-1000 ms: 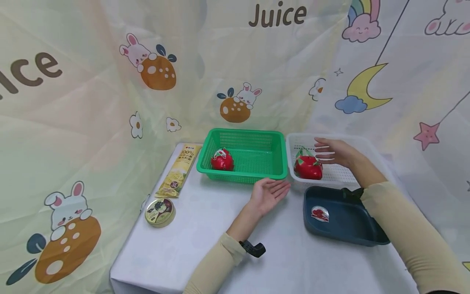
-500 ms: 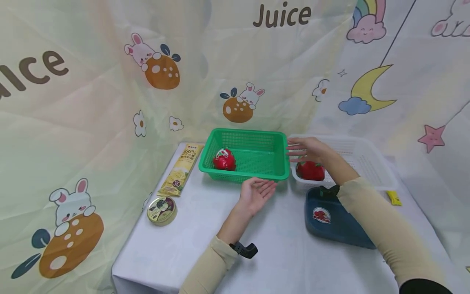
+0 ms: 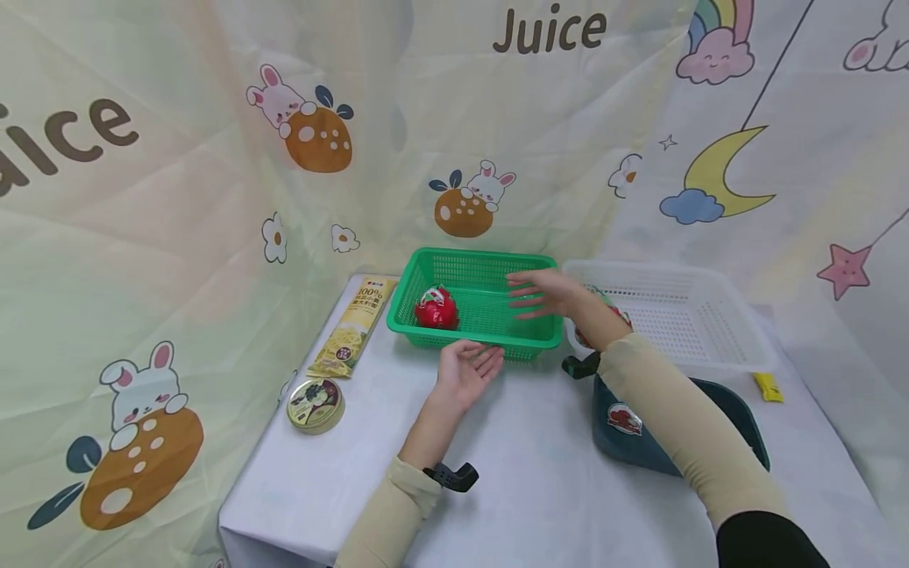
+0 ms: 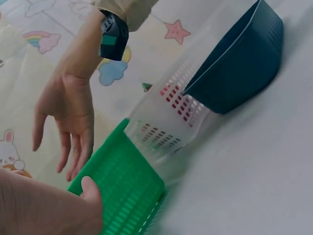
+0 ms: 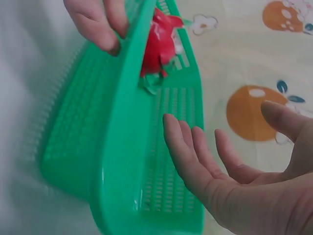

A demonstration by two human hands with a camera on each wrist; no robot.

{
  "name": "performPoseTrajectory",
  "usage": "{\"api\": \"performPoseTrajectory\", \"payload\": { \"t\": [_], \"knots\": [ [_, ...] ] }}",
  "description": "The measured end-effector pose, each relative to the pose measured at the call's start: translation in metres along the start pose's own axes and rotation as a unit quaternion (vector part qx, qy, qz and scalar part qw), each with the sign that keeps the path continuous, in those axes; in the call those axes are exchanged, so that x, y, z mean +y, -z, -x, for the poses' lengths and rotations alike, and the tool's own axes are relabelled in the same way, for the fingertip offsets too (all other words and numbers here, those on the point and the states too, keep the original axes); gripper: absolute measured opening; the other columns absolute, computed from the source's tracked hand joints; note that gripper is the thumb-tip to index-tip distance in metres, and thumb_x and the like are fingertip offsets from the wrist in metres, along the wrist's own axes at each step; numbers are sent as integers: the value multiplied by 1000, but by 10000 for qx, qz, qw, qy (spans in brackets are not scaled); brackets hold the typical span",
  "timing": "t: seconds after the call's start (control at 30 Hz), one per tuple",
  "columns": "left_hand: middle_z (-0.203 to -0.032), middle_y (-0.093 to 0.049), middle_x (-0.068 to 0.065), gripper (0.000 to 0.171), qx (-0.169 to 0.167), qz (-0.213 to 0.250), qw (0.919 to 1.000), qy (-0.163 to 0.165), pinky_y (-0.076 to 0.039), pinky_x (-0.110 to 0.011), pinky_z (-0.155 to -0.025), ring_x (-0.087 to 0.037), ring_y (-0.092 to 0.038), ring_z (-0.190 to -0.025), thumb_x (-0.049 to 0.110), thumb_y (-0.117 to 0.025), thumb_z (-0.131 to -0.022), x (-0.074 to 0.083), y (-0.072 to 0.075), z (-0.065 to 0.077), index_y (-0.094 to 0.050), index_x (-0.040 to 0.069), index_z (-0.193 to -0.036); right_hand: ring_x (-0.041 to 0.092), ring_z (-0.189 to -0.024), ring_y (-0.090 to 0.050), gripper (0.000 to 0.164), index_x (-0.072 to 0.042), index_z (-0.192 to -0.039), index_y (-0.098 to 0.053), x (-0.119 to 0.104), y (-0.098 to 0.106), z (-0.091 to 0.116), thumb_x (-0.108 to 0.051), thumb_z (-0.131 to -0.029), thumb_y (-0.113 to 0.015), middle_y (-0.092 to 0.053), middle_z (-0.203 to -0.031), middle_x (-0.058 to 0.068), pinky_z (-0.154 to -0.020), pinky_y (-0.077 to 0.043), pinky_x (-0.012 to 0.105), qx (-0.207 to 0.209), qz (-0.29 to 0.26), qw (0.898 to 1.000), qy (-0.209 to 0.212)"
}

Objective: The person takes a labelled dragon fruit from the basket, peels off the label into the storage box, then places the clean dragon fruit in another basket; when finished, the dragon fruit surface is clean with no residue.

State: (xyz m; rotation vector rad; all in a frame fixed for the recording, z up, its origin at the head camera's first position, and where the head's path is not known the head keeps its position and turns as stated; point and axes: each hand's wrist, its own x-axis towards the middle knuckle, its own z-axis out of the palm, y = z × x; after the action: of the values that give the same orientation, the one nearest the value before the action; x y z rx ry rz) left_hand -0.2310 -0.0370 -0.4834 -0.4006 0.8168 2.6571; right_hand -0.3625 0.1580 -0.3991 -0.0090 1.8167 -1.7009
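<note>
My left hand, palm up with relaxed fingers, is at the front rim of the green basket. In the right wrist view its fingertips lie close to that rim; contact is uncertain. My right hand hangs over the basket's right half, fingers spread and holding nothing. Inside the basket, at its left end, sits a shiny red dragon fruit with green tips. Another red dragon fruit lies in the white basket, mostly hidden behind my right forearm.
A dark blue basin with a round sticker stands in front of the white basket, partly under my right sleeve. A small yellow packet lies at far right. On the left are a yellow pasta packet and a round tin.
My right hand has moved left from above the white basket to above the green one. My left hand has slid left along the green basket's front. Both dragon fruits stay in their baskets.
</note>
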Motion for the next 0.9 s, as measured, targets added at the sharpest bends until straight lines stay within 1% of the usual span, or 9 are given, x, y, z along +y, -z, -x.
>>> {"api": "performPoseTrajectory", "payload": {
  "t": [0.17, 0.33, 0.53, 0.67, 0.8, 0.9],
  "knots": [
    [-150, -36, -29, 51, 60, 70, 9999, -60, -37, -43, -120, -41, -38, -143, 12, -44, -99, 12, 6, 1, -32, -9, -145, 47, -149, -36, 66, 1, -158, -38, 5, -16, -15, -33, -106, -60, -31, -164, 28, -115, -40, 60, 129, 29, 9999, -95],
    [-151, -33, -29, 51, 77, 133, 9997, -166, -36, -42, -120, -40, -37, -143, 12, -45, -99, 22, 16, 3, -31, -8, -144, 47, -147, -40, 68, 2, -156, -40, 9, -33, -29, -34, -104, -63, -35, -162, 28, -114, -41, 61, 187, 129, 9994, -276],
    [-154, -29, -27, 58, 77, 236, 9993, -270, -35, -41, -122, -39, -33, -144, 14, -45, -99, 37, 27, 7, -25, -7, -150, 46, -141, -47, 69, 3, -155, -41, 10, -54, -44, -33, -102, -66, -41, -158, 27, -112, -45, 60, 320, 92, 9983, -484],
    [-152, -32, -26, 60, 173, 267, 9988, -359, -35, -41, -121, -37, -36, -141, 15, -47, -98, 47, 35, 9, -26, -6, -151, 47, -139, -48, 69, 2, -154, -41, 13, -69, -53, -34, -101, -67, -40, -158, 27, -107, -49, 59, 328, 137, 9977, -578],
    [-151, -33, -25, 59, 172, 260, 9985, -446, -37, -41, -121, -36, -38, -139, 16, -47, -99, 56, 39, 9, -28, -5, -150, 50, -138, -49, 76, 2, -155, -39, 14, -79, -63, -38, -99, -70, -40, -157, 28, -103, -52, 59, 476, 70, 9973, -563],
    [-151, -32, -26, 58, 205, 314, 9981, -490, -35, -42, -122, -36, -37, -139, 16, -46, -99, 60, 45, 11, -27, -5, -150, 50, -137, -50, 80, 3, -156, -37, 18, -84, -73, -41, -98, -70, -40, -156, 28, -101, -54, 57, 601, 100, 9964, -595]
  ]
}}
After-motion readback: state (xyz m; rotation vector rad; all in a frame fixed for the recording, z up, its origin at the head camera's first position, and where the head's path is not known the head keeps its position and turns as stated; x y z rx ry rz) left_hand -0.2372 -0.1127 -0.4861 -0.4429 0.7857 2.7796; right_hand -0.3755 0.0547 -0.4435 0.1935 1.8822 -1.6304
